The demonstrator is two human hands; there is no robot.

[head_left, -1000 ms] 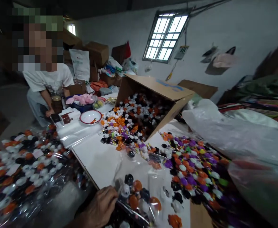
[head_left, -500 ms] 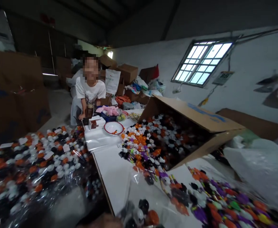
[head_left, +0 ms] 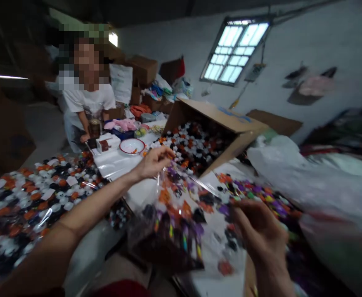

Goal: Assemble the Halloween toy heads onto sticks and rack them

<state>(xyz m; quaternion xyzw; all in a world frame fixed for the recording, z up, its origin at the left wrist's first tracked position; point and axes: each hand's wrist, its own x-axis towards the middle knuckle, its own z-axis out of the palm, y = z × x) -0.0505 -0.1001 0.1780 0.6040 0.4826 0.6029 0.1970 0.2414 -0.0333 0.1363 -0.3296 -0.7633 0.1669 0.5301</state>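
Observation:
My left hand (head_left: 152, 163) pinches the top corner of a transparent plastic bag (head_left: 174, 222), with my forearm stretched across from the lower left. My right hand (head_left: 261, 235) grips the bag's right edge, its fingers partly hiding the contents. The sagging bag holds many small orange, purple, black and white novelty toys. Below it lies a white board (head_left: 218, 280), mostly hidden. Loose toys of the same colours (head_left: 249, 192) are spread just beyond my right hand.
A tipped cardboard box (head_left: 196, 144) spills black, white and orange toys. Filled plastic bags (head_left: 44, 194) lie at the left. A white plastic sheet (head_left: 301, 177) bulges at the right. A seated person (head_left: 88, 99) works beyond a red-rimmed white bowl (head_left: 132, 146), with stacked cartons behind.
Both my hands have come into view and now lift a bag full of purple, orange and black toys. The view has swung back left from the previous frame.

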